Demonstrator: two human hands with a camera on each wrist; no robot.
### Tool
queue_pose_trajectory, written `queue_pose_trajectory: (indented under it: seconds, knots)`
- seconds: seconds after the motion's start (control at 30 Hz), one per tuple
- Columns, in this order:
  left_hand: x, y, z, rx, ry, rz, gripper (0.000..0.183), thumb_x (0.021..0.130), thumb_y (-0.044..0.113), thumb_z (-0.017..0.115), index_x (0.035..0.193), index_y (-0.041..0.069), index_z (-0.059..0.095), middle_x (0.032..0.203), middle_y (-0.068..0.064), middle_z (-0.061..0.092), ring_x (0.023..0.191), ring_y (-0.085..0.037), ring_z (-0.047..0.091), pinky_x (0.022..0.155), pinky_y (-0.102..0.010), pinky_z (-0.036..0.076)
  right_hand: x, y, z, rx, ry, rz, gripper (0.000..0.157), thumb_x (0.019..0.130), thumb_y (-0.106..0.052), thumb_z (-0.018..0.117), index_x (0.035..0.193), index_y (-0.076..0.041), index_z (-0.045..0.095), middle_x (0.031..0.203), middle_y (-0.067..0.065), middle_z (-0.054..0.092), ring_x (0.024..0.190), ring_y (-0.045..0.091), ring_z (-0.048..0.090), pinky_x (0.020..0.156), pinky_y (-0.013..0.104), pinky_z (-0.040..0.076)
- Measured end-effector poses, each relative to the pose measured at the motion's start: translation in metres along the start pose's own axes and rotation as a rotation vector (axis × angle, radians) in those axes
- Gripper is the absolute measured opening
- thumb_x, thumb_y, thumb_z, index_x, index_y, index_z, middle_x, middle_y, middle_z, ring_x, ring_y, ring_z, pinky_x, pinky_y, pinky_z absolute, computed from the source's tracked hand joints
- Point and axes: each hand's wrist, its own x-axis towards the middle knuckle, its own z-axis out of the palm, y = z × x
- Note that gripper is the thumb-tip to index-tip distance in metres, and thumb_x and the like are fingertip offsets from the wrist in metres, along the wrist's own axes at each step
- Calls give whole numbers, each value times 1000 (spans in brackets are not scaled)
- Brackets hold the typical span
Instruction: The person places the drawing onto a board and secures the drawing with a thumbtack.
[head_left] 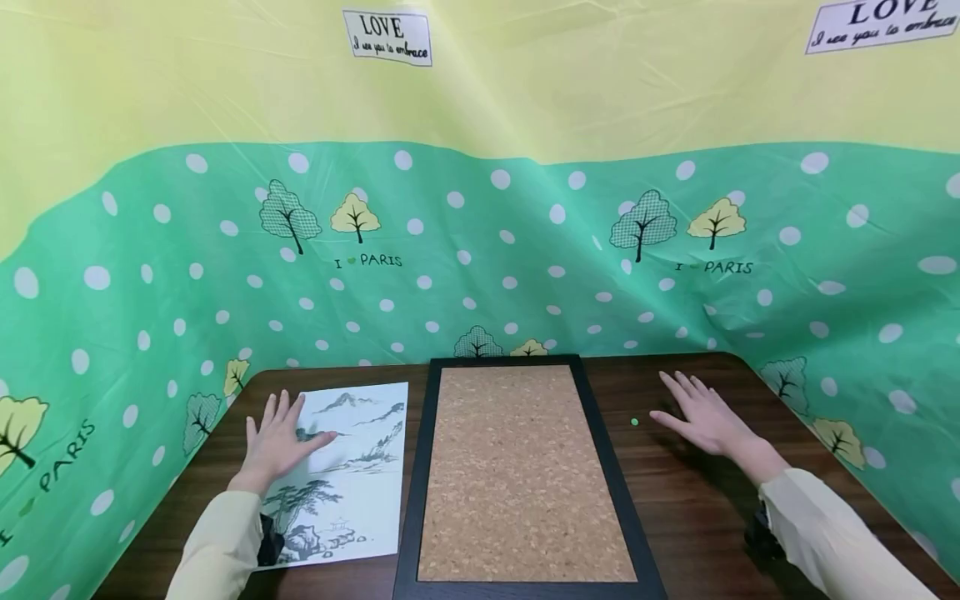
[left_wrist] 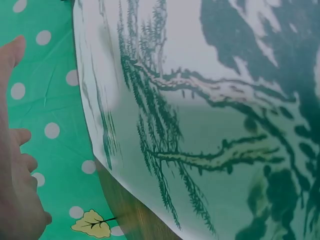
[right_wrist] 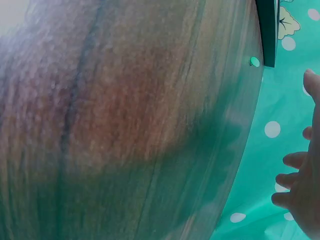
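Note:
My left hand [head_left: 276, 442] is spread over the left edge of a white sheet with an ink landscape painting [head_left: 367, 500], its fingers straight and holding nothing. In the left wrist view the painted sheet [left_wrist: 200, 125] fills most of the picture, with the left hand [left_wrist: 20, 165] at the side. To the right of a cork board with a black frame [head_left: 525, 475], my right hand [head_left: 708, 417] is held out above the table, fingers extended. A small green pushpin-like dot [head_left: 634, 422] lies between that hand and the board; the right wrist view also shows this green piece [right_wrist: 255, 62].
The dark wooden table [head_left: 675, 508] carries the board in the middle and the sheet on its left. A green and yellow cloth [head_left: 480, 233] with dots and trees hangs behind and along both sides of the table.

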Motion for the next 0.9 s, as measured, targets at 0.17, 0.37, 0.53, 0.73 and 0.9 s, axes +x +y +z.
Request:
queue_pose_trajectory:
  seconds: [0.17,0.37,0.53,0.73,0.9]
  knots:
    - [-2,-5,-3,-32,-21,-36,101,76,66,51,143,-2,16,143,-35,7,130,-51,2,96,-69,2,0,1,0,57,14,-9,81,89,-50,48,140,6,21,138,36,22,124,53,21,97,62,19]
    - [-7,-9,-7,-25,-48,-60,100,78,64,51,141,-7,17,139,-39,13,126,-55,11,95,-68,13,0,-2,0,127,18,11,79,88,-47,51,136,9,27,135,35,30,119,51,30,91,62,28]
    - [-12,-12,-11,-78,-99,-112,103,79,63,51,140,-11,12,139,-40,12,126,-55,11,96,-66,16,1,-4,3,188,24,30,74,88,-43,53,134,11,30,132,36,33,117,52,32,90,62,30]
    - [-14,-13,-14,-173,-148,-186,108,79,62,52,139,-14,3,140,-39,7,127,-54,9,97,-65,16,1,-9,4,294,27,58,72,88,-41,54,133,10,32,127,36,38,113,49,39,85,58,36]
    - [-16,-18,-15,-232,-181,-243,110,79,61,53,138,-14,0,139,-40,7,126,-53,11,98,-63,20,6,-15,6,383,17,64,66,87,-37,57,131,8,36,117,32,48,103,43,49,76,49,45]
